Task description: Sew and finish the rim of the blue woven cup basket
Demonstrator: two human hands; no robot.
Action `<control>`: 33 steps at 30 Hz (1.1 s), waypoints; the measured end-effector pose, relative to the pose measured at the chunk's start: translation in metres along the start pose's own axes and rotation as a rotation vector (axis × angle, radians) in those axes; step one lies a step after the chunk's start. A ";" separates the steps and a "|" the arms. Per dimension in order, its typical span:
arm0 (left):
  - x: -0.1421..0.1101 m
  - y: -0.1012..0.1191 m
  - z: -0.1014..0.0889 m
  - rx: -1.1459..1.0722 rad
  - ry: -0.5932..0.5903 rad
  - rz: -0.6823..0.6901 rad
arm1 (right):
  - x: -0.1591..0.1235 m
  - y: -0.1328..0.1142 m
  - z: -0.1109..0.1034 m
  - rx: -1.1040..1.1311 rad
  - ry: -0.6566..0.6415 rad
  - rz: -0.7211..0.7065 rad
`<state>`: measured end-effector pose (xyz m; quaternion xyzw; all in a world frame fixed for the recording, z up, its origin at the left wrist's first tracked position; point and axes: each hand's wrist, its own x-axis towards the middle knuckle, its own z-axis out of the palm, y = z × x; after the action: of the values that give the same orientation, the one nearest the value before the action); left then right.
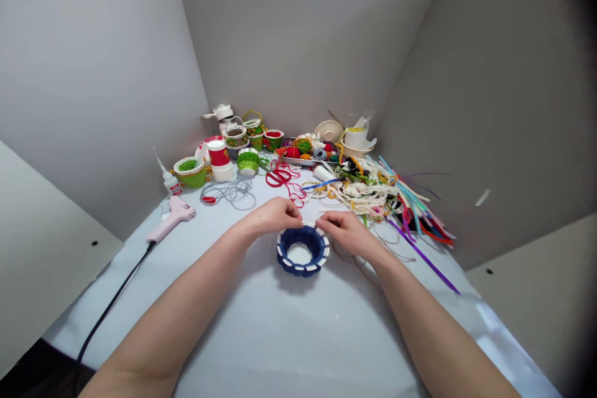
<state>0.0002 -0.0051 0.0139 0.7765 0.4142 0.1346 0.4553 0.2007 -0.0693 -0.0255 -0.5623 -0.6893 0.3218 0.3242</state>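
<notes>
Work surface: we look down on a white-covered table in a corner of pale grey walls; clock positions are taken around the basket, 12 o'clock pointing away from us.
Dark blue woven basket: rests on the table at centre, between our forearms, with white strips around its rim.
Left hand: clenched at the fingertips, apparently pinching a narrow white strip at the basket's 12 o'clock rim.
Right hand: fingertips close in on that strip from the 1 o'clock side; too small to tell whether they grip it.
Surroundings: pink glue gun at 10 o'clock, grey cord at 11, red cord at 12, mixed ribbons at 2.
</notes>
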 end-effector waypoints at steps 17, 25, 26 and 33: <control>-0.001 -0.005 0.004 0.011 0.098 0.015 | -0.011 -0.015 -0.006 -0.112 0.100 -0.127; -0.002 -0.004 0.001 0.017 0.091 -0.002 | -0.015 -0.011 -0.018 -0.170 0.049 -0.140; -0.003 -0.003 0.001 0.022 0.086 -0.005 | -0.015 -0.011 -0.018 -0.156 0.033 -0.138; -0.004 -0.004 -0.002 0.020 0.077 -0.006 | -0.013 -0.010 -0.017 -0.090 -0.015 -0.167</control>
<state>-0.0057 -0.0059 0.0126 0.7742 0.4351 0.1588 0.4315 0.2110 -0.0825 -0.0090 -0.5144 -0.7499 0.2665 0.3194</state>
